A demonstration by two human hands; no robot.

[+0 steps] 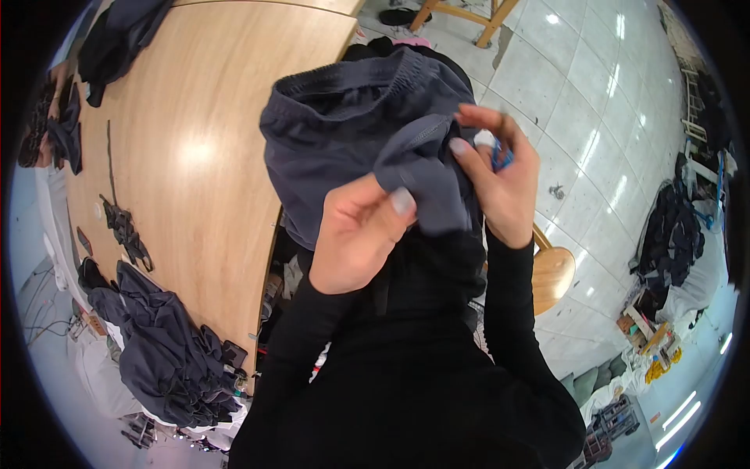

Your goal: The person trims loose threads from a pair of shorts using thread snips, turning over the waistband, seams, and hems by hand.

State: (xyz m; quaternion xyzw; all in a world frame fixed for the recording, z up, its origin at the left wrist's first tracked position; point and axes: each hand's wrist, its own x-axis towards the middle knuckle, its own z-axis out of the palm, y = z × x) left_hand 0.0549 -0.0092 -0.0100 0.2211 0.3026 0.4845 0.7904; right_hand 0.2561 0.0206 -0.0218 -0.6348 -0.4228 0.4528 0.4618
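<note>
A dark grey garment with a gathered elastic waistband lies across the front of the body, partly over the table's right edge. My left hand pinches a raised fold of its cloth, with the thumb on top. On the other side of that fold, my right hand holds the cloth's edge between thumb and fingers. A seam runs along the fold between the two hands. Something small, blue and white, shows behind the fingers of my right hand; what it is I cannot tell.
The wooden table carries a pile of dark cloth, a black strap and a dark garment. Right of the body is a round wooden stool on the tiled floor. Dark fabric lies heaped at the far right.
</note>
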